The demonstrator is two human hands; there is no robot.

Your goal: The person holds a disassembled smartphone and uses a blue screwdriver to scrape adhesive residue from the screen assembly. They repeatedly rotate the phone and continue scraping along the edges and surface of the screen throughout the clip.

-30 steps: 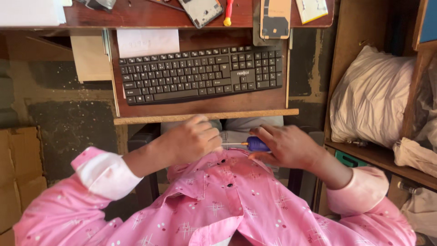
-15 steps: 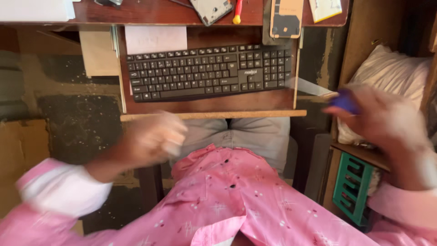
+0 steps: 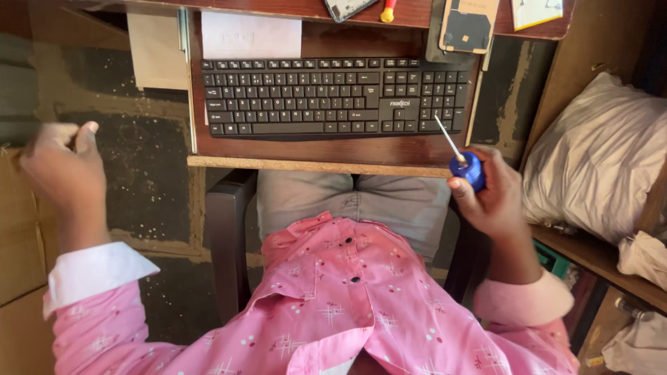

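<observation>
My right hand (image 3: 495,201) grips a small screwdriver (image 3: 464,167) by its blue handle, the thin metal shaft pointing up and left over the right end of the black keyboard (image 3: 333,97). The keyboard lies on a pull-out wooden tray (image 3: 319,156) under the desk. My left hand (image 3: 62,170) is out at the far left, away from the desk, fingers curled closed; whether it pinches something small is hidden by blur. Both arms wear pink sleeves with white cuffs.
A white stuffed sack (image 3: 597,160) lies on a wooden shelf at right. On the desktop edge above sit a phone part (image 3: 347,8), a red-and-yellow tool (image 3: 388,10) and a dark flat panel (image 3: 469,24). Cardboard (image 3: 21,278) stands at the left. My chair's armrest (image 3: 229,236) is near my lap.
Both hands were together at my lap on the screwdriver. They parted: the right swung out and settled by the tray's right end with the screwdriver, and the left moved far left.
</observation>
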